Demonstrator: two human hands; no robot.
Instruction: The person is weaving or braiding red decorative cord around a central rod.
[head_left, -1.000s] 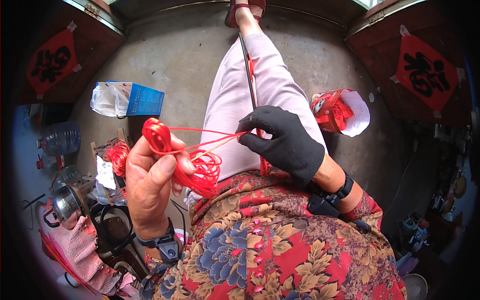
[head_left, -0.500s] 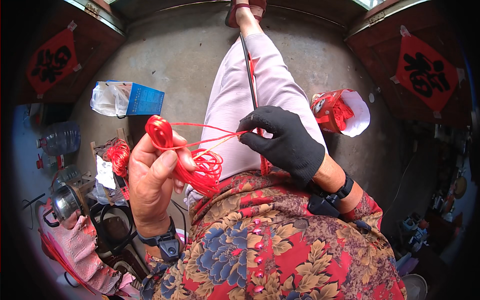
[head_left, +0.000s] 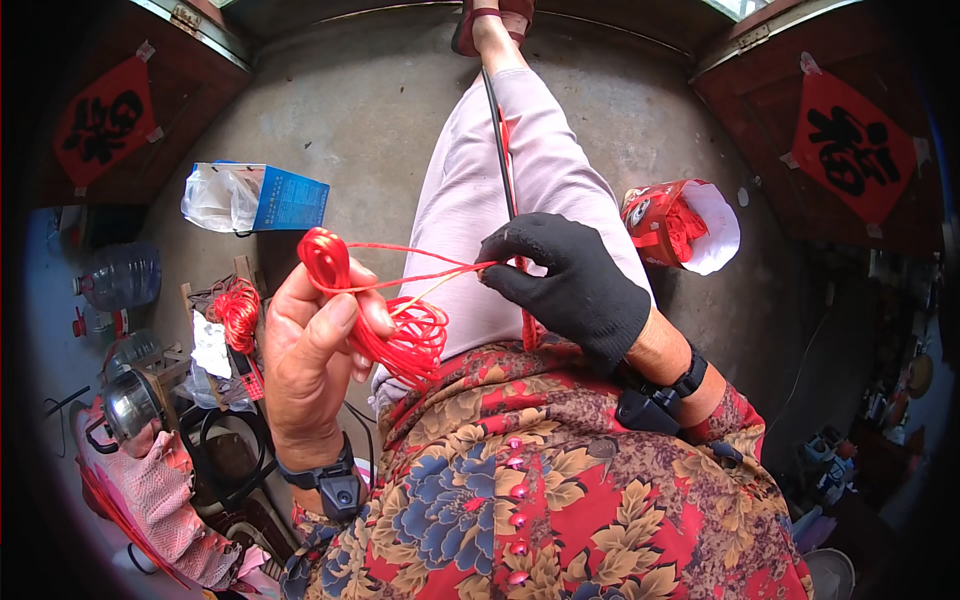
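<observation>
Your bare left hand point(head_left: 310, 370) has its grip clamped on a bunch of red string point(head_left: 405, 335) above your lap. Your gloved right hand point(head_left: 575, 285) pinches the string's strands tight, just right of it.

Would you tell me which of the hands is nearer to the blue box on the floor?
The left. The bare left hand, holding red cord, sits just below the blue box; the gloved right hand is farther off, across the lap.
</observation>
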